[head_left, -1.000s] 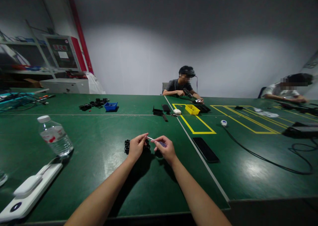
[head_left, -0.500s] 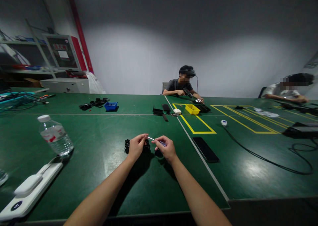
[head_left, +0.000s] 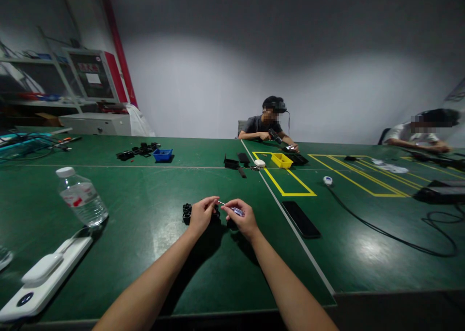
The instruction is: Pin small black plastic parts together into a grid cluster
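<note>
Head view: your forearms reach up from the lower edge to the middle of the frame. Your right hand (head_left: 244, 218) grips a screwdriver (head_left: 237, 212), its thin shaft pointing left. Your left hand (head_left: 201, 214) bends over black parts (head_left: 186, 214), fingertips at the shaft's tip; whether they grip anything cannot be told. At left, the bottle's label (head_left: 78, 198) has a red mark, too small to read. Yellow tape (head_left: 298, 194) marks the green table (head_left: 145, 282); a pale wall (head_left: 199, 88) rises behind.
</note>
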Available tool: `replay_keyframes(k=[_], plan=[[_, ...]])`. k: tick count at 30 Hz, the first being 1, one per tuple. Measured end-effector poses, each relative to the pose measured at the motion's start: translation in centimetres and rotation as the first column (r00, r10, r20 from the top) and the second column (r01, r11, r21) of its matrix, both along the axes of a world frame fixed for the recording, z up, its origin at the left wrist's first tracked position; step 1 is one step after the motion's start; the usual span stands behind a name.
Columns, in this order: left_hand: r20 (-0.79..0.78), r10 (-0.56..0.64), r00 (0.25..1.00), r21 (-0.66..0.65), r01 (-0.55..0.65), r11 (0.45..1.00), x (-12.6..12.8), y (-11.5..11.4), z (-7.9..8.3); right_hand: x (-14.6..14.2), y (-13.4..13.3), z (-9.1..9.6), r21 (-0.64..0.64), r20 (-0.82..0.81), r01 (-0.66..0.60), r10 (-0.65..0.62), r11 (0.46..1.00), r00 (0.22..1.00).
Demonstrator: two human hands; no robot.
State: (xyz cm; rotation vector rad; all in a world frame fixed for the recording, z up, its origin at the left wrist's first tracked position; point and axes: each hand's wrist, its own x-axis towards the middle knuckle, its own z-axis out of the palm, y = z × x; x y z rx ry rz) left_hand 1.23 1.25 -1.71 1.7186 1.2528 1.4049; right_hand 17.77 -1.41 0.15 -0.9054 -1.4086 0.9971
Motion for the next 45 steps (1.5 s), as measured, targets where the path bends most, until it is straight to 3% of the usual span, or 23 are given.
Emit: replay_keyframes(k=[5,14,24,32,45], plan=[[0.001,-0.024,1.0,0.001,0.024,1.0,0.0,0.0,0.0,0.1,-0.2,0.2,-0.006,0.019,0.016,-0.016,1.0,1.0],[0.001,0.003,1.0,0.01,-0.003,1.0,-0.1,-0.1,0.4,0.3,0.1,-0.5,0.098,0.095,-0.033,0.023,0.995,0.995],[-0.004,0.029,1.0,0.025,-0.029,0.999,-0.1,-0.3,0.8,0.3,0.3,-0.7,0.147,0.017,-0.119,0.118,0.982,0.993],[-0.007,0.022,1.0,0.025,-0.022,0.999,-0.1,-0.3,0.7,0.3,0.5,-0.9,0.116,0.008,-0.141,0.141,0.983,0.99],[-0.049,-0.009,0.999,0.04,0.011,0.999,0.2,-0.5,0.4,-0.2,0.1,-0.4,0.0,-0.041,-0.067,0.067,0.998,0.997]])
